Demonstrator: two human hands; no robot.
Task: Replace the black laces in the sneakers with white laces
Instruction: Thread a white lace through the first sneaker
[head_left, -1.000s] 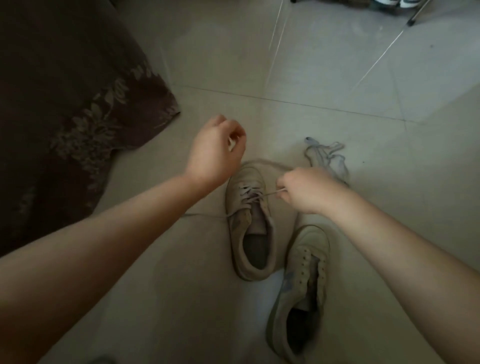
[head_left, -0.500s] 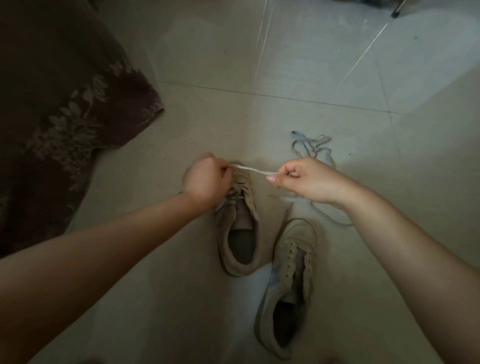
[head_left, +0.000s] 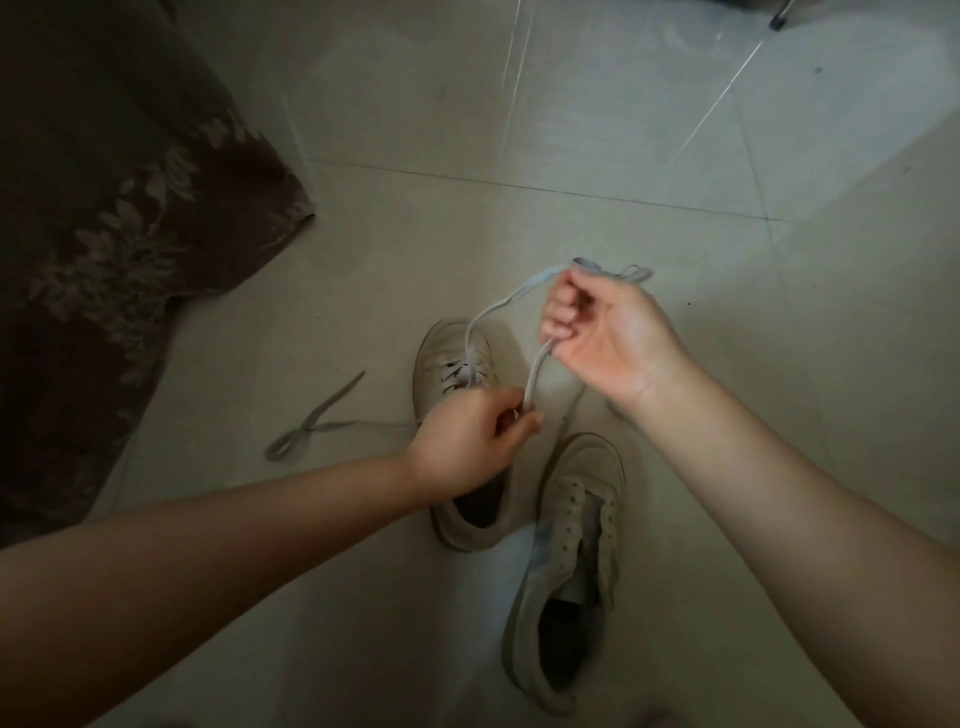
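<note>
Here, near the middle of the frame, two pale sneakers are lying on the tiled floor (head_left: 597, 130). The left sneaker (head_left: 449, 358) is sitting just left of centre with its toe pointing toward the top of the frame, and a white lace (head_left: 491, 312) is running through its front eyelets. The right sneaker (head_left: 566, 566) is lying lower and to the right, close beside the first, with its eyelets standing bare.

The left hand (head_left: 470, 444) is hovering over the tongue of the left sneaker, its fingers curled in and pinching the lace near the tip, just right of the knuckles. The right hand (head_left: 608, 338) is raised higher, right of centre, palm turned toward the camera, with its fingers folded loosely around the same lace; the lace is arching up from the shoe, passing through this hand and dropping down to the left hand's pinch.

The lace's other end (head_left: 311, 423) is trailing flat across the floor to the left of the shoe. A second bundle of pale lace (head_left: 631, 273) is peeking out behind the right hand, mostly hidden. A dark floral cloth (head_left: 114, 208) is filling the upper left of the frame.
</note>
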